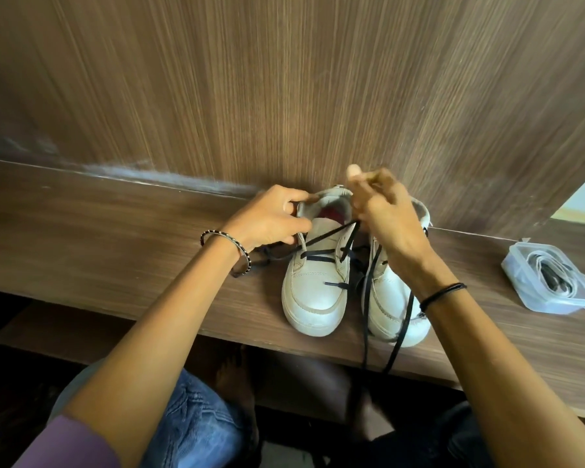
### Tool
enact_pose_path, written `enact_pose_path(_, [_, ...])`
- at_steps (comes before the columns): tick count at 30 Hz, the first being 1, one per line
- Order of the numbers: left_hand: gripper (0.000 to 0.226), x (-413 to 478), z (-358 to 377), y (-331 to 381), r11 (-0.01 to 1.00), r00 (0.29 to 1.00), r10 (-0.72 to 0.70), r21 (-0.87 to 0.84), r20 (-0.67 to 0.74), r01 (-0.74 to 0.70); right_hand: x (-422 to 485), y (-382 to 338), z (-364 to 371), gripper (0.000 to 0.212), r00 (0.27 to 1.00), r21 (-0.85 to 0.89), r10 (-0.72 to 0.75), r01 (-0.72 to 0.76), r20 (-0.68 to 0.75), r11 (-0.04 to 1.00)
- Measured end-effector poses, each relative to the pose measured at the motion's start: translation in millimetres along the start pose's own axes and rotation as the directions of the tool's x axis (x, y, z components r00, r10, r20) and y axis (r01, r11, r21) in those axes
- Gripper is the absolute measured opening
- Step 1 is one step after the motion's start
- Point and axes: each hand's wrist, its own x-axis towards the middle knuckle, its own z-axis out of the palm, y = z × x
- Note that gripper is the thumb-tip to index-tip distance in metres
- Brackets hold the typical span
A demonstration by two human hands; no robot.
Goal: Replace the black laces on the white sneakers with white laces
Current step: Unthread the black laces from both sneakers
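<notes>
Two white sneakers stand side by side on the wooden shelf (115,231), toes toward me. My left hand (271,219) grips the collar of the left sneaker (313,298). Its black lace (321,256) is partly loosened, still crossing the lower eyelets. My right hand (390,219) pinches a strand of that black lace, raised above the sneaker's opening. The right sneaker (390,309) is half hidden behind my right wrist. A long loose black lace (404,329) trails down over it and hangs past the shelf's front edge.
A clear plastic box (551,278) with white laces coiled inside sits at the right of the shelf. A wood-grain wall (284,79) rises right behind the sneakers. Below the shelf edge are my knees in blue jeans (196,420).
</notes>
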Motion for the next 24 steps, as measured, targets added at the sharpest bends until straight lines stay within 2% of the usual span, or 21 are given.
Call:
enact_pose_path(1, [0.047,0,0,0,1.000,1.000,0.000,0.008,0.003,0.000,-1,0,-1,0.034,0.993,-0.201,-0.082,0.099,0.090,0.975])
enact_pose_path(3, [0.048,1,-1,0,1.000,1.000,-0.005,0.011,0.009,0.005,-2,-2,-2,0.025,0.936,-0.448,-0.168,0.300,0.311,0.842])
enact_pose_path(5, [0.051,2,-2,-1,1.000,1.000,0.004,0.018,0.009,-0.004,-4,-2,0,0.019,0.850,-0.582,-0.175,0.476,0.497,0.659])
enact_pose_path(7, [0.052,1,-1,0,1.000,1.000,-0.002,0.030,0.015,0.001,-2,2,3,0.023,0.807,-0.650,-0.123,0.546,0.577,0.528])
enact_pose_path(9, [0.053,0,-2,1,1.000,1.000,-0.006,0.022,0.015,0.006,-2,6,6,0.022,0.819,-0.669,-0.109,0.530,0.563,0.522])
enact_pose_path(11, [0.054,0,-2,1,1.000,1.000,-0.017,0.016,0.015,0.016,-3,11,9,0.014,0.864,-0.644,-0.154,0.466,0.479,0.606])
enact_pose_path(13, [0.055,1,-3,1,0.999,0.999,-0.038,0.006,0.015,0.038,-5,15,12,0.013,0.921,-0.603,-0.199,0.372,0.335,0.706])
enact_pose_path(14, [0.054,1,-3,0,0.999,0.999,-0.046,-0.004,0.017,0.046,-6,16,14,0.016,0.951,-0.534,-0.188,0.294,0.244,0.793])
enact_pose_path(15, [0.055,2,-2,0,0.998,0.998,-0.051,-0.020,0.023,0.052,-6,17,16,0.019,0.980,-0.386,-0.137,0.182,0.142,0.904])
enact_pose_path(16, [0.055,2,-2,-1,0.998,0.998,-0.055,-0.034,0.031,0.056,-7,15,18,0.020,0.997,-0.136,-0.055,0.061,0.048,0.989])
enact_pose_path(17, [0.056,2,-2,-1,0.997,0.998,-0.057,-0.046,0.036,0.059,-7,11,18,0.023,0.999,0.168,0.039,-0.034,-0.027,0.985])
enact_pose_path(18, [0.057,1,-2,-1,0.997,0.998,-0.057,-0.054,0.039,0.059,-6,7,17,0.027,0.990,0.457,0.116,-0.068,-0.078,0.887])
enact_pose_path(19, [0.058,1,-2,0,0.997,0.998,-0.053,-0.058,0.043,0.055,-4,5,14,0.027,0.980,0.659,0.164,-0.048,-0.116,0.751])
enact_pose_path(20, [0.059,1,-2,0,0.997,0.998,-0.049,-0.054,0.043,0.051,-1,5,11,0.025,0.969,0.757,0.196,-0.016,-0.149,0.654])
enact_pose_path(22, [0.060,0,-1,2,0.999,0.998,-0.034,-0.041,0.045,0.036,0,4,8,0.021,0.966,0.797,0.201,0.009,-0.163,0.604])
enact_pose_path(24, [0.059,1,-1,1,0.999,0.999,-0.027,-0.037,0.047,0.029,-1,0,6,0.021,0.985,0.811,0.160,-0.043,-0.063,0.584])
